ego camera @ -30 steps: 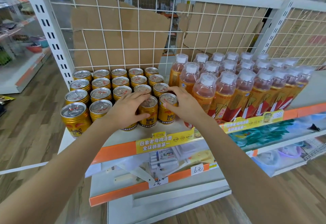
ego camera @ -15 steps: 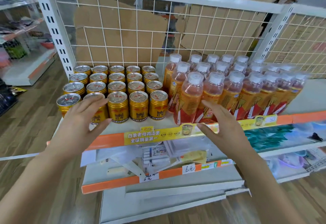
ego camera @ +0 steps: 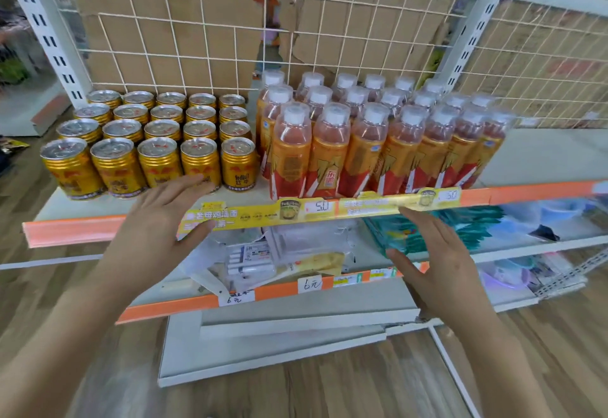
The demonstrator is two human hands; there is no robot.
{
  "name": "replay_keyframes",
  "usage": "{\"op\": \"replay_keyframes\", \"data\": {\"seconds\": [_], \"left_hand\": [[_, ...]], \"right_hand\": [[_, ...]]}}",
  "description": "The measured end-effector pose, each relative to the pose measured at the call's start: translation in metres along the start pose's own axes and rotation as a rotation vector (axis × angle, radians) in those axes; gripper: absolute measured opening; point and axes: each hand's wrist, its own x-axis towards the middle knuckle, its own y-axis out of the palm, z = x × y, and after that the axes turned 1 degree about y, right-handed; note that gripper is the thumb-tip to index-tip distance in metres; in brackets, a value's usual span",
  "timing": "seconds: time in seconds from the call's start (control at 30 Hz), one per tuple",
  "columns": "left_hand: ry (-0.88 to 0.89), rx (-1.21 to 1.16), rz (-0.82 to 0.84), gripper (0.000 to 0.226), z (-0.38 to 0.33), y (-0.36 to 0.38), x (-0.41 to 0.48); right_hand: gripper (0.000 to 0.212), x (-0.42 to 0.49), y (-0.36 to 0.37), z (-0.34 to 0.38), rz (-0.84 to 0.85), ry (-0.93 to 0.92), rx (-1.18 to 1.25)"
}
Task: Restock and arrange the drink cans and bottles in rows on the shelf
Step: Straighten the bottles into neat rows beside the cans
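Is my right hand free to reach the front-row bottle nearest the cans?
Probably yes: the right hand is open and empty, and that bottle stands at the front with nothing before it.

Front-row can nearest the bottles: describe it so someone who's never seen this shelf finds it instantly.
Start at the top shelf with the orange front strip: gold cans fill its left side, orange bottles its right. In the cans' front row of five, take the right-end can, beside the first bottle. Unlike its neighbours, its dark label lettering faces forward.
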Motion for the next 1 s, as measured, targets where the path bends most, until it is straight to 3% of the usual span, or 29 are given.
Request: {"op": "replay_keyframes", "data": {"seconds": [0.3,0.5,0.6,0.77,1.0], "left_hand": [[0.073,-0.022,0.017,0.064,-0.034,0.028,0.054],[0.128,-0.013,-0.059,0.058,-0.03,0.034,0.122],[0.151,-0.013,-0.1,0.044,-0.025,0.029,0.16],[0.224,0.011,-0.127,0.046,-0.013,0.018,0.208],[0.168,0.028,-0.029,0.058,0.0,0.019,0.265]], "right_hand": [[0.052,0.023,-0.024,-0.034,0.026,0.029,-0.05],[0.053,0.093,-0.025,-0.05,-0.052,-0.034,-0.088],[0.053,0.135,-0.023,-0.059,-0.101,-0.074,-0.125],[0.05,0.204,-0.018,-0.064,-0.136,-0.124,-0.09],[0.053,0.294,0.001,-0.049,0.046,-0.254,0.005]]}}
